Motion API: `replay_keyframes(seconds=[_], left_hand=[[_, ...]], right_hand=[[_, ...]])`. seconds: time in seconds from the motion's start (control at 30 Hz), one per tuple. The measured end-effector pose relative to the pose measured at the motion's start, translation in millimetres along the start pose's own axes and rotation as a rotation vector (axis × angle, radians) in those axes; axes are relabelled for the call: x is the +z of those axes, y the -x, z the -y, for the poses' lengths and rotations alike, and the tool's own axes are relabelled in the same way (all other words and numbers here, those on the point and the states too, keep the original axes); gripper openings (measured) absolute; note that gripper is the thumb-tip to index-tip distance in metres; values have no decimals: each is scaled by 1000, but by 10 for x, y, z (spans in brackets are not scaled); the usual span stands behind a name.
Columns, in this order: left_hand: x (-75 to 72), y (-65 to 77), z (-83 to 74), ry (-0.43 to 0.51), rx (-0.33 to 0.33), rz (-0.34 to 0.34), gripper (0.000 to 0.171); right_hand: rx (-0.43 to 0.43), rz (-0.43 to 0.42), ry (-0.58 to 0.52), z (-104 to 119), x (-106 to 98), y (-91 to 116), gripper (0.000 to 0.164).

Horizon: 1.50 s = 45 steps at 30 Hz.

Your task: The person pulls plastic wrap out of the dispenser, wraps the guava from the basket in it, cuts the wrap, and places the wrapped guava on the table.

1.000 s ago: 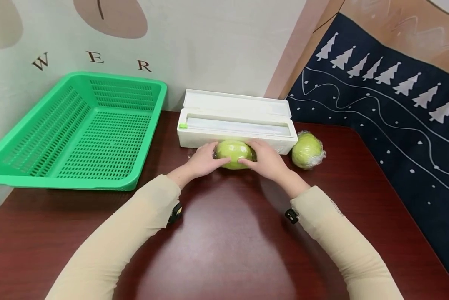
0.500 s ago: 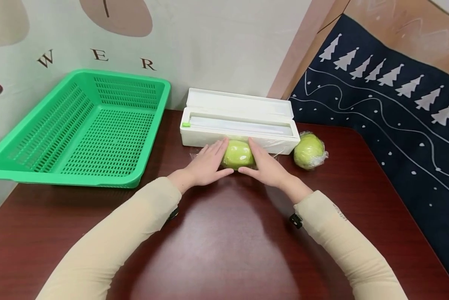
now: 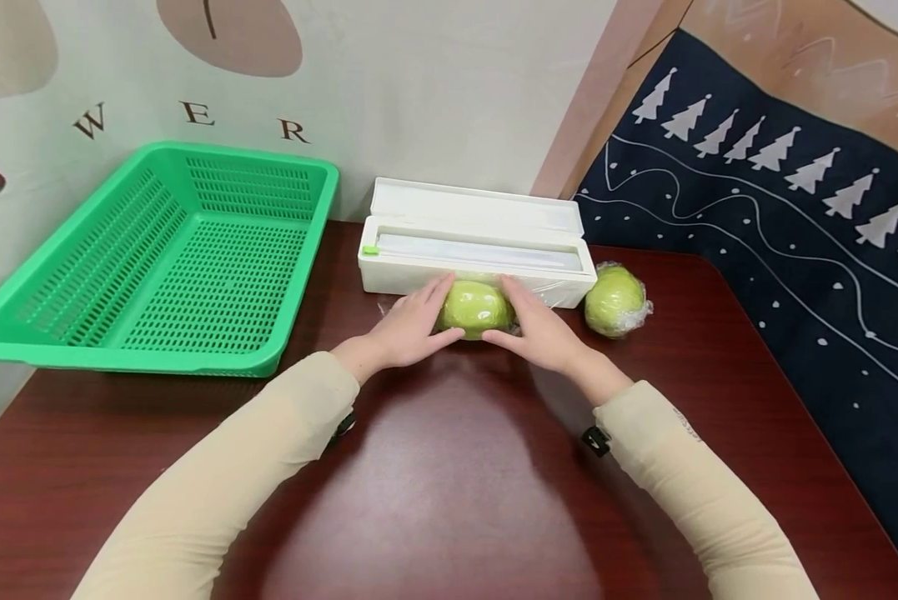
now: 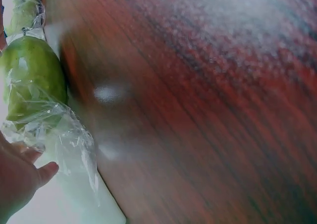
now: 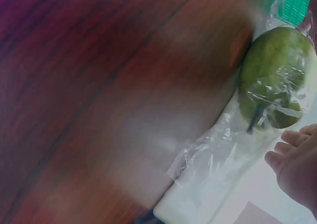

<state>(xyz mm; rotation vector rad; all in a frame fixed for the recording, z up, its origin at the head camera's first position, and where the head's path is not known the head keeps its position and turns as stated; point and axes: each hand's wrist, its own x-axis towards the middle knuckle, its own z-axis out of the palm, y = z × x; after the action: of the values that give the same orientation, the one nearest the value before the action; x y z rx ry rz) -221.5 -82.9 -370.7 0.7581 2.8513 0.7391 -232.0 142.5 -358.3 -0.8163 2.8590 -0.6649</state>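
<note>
A green pear (image 3: 474, 309) with a dark stem lies on its side under clear plastic wrap (image 5: 230, 140), against the front of a long white cling film box (image 3: 399, 279). My left hand (image 3: 411, 327) is at the pear's left side, with fingers straight and the thumb along the front. On the opposite side my right hand (image 3: 542, 329) mirrors it. Loose wrap (image 4: 74, 140) spreads out past both ends of the pear. In the wrist views the visible fingers sit beside the wrap; whether they press it cannot be told.
A second wrapped green fruit (image 3: 615, 302) stands right of the box. The box lid (image 3: 479, 204) is raised against the wall. A large green plastic basket (image 3: 216, 283) occupies the left of the dark red-brown table (image 3: 449, 500).
One second ago my thumbs lay over the pear's front and my fingers curved round its sides. Now the fingers are straighter and the thumbs lower. The pear has stayed near the box.
</note>
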Motion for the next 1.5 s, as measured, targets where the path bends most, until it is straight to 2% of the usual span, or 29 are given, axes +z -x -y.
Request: replay_keyframes(seconds=[0.17,0.27,0.33,0.5,0.57,0.6,0.67,0.77,0.87,1.0,1.1,1.27,1.4,1.5], left_hand=[[-40,22,11,11,-22,-69,75],[-73,18,22,21,-72,-161,71],[-100,5,36,42,-147,-270,68],[-143,-65,141,141,-405,-609,69],[-138,-103,214,182,-486,-689,76],[-138,-118,254,194,-520,-703,81],[-148,-130,337,222,-570,-698,91],[-182,-128,454,266,-603,-642,104],[-216,-115,543,310,-591,-565,107],[-238,-99,605,334,-540,-470,99],[-250,-74,644,360,-516,-447,93],[-252,-65,672,393,-489,-455,90],[-252,-91,691,355,-449,-434,87],[-254,-106,702,317,-428,-411,83]], right_hand=[[-29,-3,37,14,-52,49,90],[-43,-13,48,4,-68,65,90],[-42,-23,48,3,-82,73,89],[-11,-40,43,11,-127,88,85],[-1,-42,39,8,-139,95,84],[1,-41,33,8,-145,98,84],[3,-36,28,10,-156,101,84],[8,-30,16,11,-179,100,84],[16,-28,3,13,-210,86,81],[13,-30,-17,55,-245,4,77],[6,-51,-56,138,-242,-145,74],[-8,-151,-160,300,-202,-466,66],[2,-217,-257,430,-156,-715,60],[21,-227,-309,525,-108,-869,57]])
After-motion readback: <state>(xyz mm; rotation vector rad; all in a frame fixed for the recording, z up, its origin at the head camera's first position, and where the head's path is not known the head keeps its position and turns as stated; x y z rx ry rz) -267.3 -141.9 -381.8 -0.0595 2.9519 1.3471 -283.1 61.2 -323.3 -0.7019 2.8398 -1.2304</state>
